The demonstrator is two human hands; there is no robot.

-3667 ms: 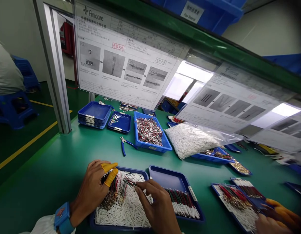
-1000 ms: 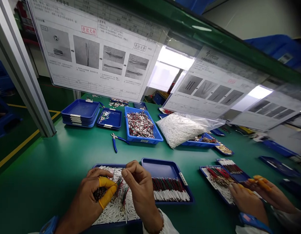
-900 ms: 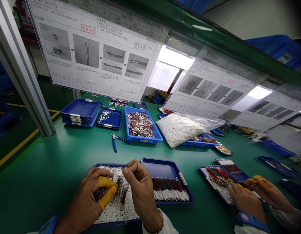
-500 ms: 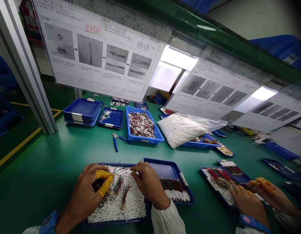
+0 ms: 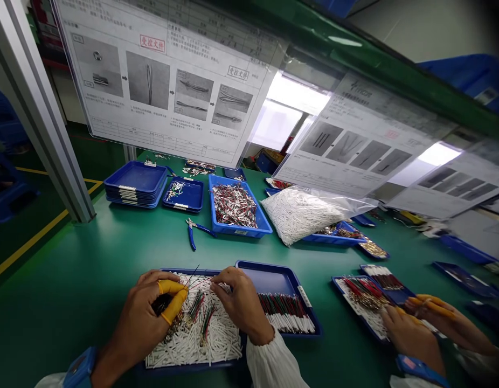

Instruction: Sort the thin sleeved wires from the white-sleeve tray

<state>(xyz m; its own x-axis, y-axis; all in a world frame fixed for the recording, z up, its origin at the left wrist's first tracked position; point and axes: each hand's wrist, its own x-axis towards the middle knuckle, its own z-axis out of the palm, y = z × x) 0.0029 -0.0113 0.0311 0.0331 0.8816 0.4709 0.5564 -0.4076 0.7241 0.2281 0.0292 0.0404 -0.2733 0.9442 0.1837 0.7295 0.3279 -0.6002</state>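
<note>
My left hand [image 5: 140, 315], with yellow finger cots on thumb and forefinger, pinches thin wires [image 5: 193, 276] whose dark and reddish ends fan out from the fingertips. The fingers of my right hand [image 5: 243, 302] close at the tip of a reddish wire from that pinch. Both hands are over a blue tray [image 5: 193, 368] full of short white tubes [image 5: 221, 345]. Small bunches of red, green and black wires [image 5: 208, 320] with metal ends lie on the tubes, partly under my left hand. What my left palm covers is hidden.
Right of it, a blue tray [image 5: 269, 268] holds a row of white-sleeved wires [image 5: 288, 312]. Behind are blue-handled pliers [image 5: 192, 237], a bin of wire pieces [image 5: 235, 207], stacked trays [image 5: 134, 186] and a bag of white tubes [image 5: 302, 213]. A co-worker's hands [image 5: 419, 328] work at right.
My right hand has shifted slightly left, its fingertips nearer my left hand along the reddish wire. My left hand stays nearly still, pinching the wires.
</note>
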